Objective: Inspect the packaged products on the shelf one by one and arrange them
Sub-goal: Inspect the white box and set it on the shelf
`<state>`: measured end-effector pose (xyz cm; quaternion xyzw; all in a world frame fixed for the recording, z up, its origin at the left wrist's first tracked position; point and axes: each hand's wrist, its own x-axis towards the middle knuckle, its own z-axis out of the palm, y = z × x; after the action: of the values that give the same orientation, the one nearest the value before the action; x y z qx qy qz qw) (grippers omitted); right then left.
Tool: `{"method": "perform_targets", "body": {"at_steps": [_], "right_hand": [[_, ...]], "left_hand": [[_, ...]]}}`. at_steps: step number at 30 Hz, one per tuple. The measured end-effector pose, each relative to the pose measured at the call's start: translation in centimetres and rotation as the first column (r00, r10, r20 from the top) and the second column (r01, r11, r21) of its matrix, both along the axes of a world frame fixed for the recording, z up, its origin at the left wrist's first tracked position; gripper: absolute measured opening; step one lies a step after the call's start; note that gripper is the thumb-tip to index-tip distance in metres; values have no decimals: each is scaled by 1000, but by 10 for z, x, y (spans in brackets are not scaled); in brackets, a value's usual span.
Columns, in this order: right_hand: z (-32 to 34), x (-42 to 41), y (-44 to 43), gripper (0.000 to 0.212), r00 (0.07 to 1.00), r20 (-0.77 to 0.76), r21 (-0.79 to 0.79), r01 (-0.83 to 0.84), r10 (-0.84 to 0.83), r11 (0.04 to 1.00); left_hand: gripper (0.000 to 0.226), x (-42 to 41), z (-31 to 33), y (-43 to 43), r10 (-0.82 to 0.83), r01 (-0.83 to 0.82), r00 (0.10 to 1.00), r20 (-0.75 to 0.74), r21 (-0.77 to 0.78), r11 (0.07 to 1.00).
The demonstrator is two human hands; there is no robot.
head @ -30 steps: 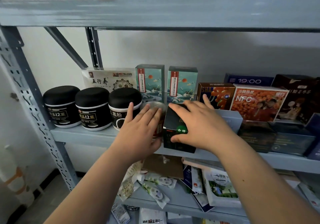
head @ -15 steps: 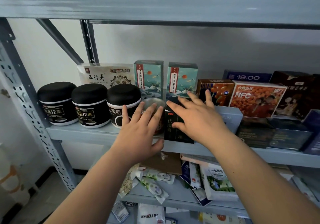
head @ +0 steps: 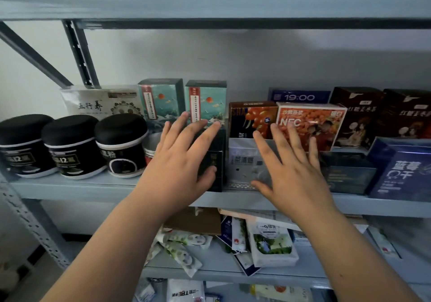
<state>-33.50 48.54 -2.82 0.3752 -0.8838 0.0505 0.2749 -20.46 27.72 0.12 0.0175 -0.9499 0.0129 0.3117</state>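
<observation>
On the grey shelf (head: 70, 187) a dark upright box (head: 215, 168) stands at the front, with a pale silver-blue box (head: 242, 161) right beside it. My left hand (head: 182, 161) lies open over the dark box, fingers straight across its top and thumb against its front. Spread in front of the pale box is my right hand (head: 291, 168), fingers straight, thumb near the box's lower edge. A small tin with a red label (head: 150, 147) stands just left of my left hand, partly hidden.
Three black jars (head: 70, 147) line the shelf's left end. Teal boxes (head: 161, 98), orange boxes (head: 310, 119), brown boxes (head: 359, 115) and a "19:00" box (head: 298, 96) fill the back row; a blue box (head: 401, 168) stands front right. Loose sachets (head: 270, 243) lie on the lower shelf.
Both hands shifted right: the left from the small tin to the dark box, the right from the dark box to the pale box. The view moved closer.
</observation>
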Motion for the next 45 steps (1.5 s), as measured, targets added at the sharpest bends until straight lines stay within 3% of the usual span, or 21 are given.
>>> {"method": "perform_targets", "body": {"at_steps": [3, 8, 12, 15, 21, 27, 29, 32, 34, 36, 39, 42, 45], "right_hand": [[-7, -14, 25, 112, 999, -26, -11, 23, -23, 1000], [-14, -35, 52, 102, 1000, -11, 33, 14, -14, 999], [-15, -45, 61, 96, 999, 31, 48, -32, 31, 998], [-19, -50, 62, 91, 996, 30, 50, -80, 78, 996], [-24, -57, 62, 88, 985, 51, 28, -164, 162, 986], [-15, -54, 62, 91, 965, 94, -70, -240, 246, 968], [-10, -46, 65, 86, 925, 127, -180, -333, 358, 926], [-6, -16, 72, 65, 778, 304, -447, -393, 550, 804], [-11, 7, 72, 44, 597, 458, -647, -284, 659, 707], [-22, 27, 67, 41, 403, 532, -770, -136, 745, 623], [-42, 47, 55, 44, 278, 560, -818, 41, 780, 573], [-59, 63, 43, 39, 200, 579, -815, 190, 791, 548], [-71, 81, 30, 28, 152, 578, -786, 370, 802, 496]], "left_hand": [[77, -27, 10, 28, -24, 28, 997, 69, -59, 998], [66, -61, 22, 60, 105, -64, 957, 271, -156, 986], [47, -70, 23, 72, 135, -113, 940, 315, -86, 990], [33, -71, 23, 76, 111, -111, 959, 261, -15, 994], [31, -54, 26, 81, -10, -6, 993, 117, 133, 991], [29, -26, 32, 101, -13, 21, 999, -34, 250, 968], [27, -14, 32, 107, -21, 42, 998, -62, 353, 935], [22, 4, 23, 109, -74, 131, 989, -126, 545, 828], [28, 11, 14, 109, -117, 222, 973, -197, 688, 691], [28, 15, 2, 106, -105, 309, 949, -299, 802, 511], [20, 19, -20, 98, -17, 375, 924, -383, 895, 242], [27, 28, -43, 88, 65, 358, 932, -356, 934, -18], [38, 44, -63, 80, 38, 331, 943, -330, 926, -181]]}}
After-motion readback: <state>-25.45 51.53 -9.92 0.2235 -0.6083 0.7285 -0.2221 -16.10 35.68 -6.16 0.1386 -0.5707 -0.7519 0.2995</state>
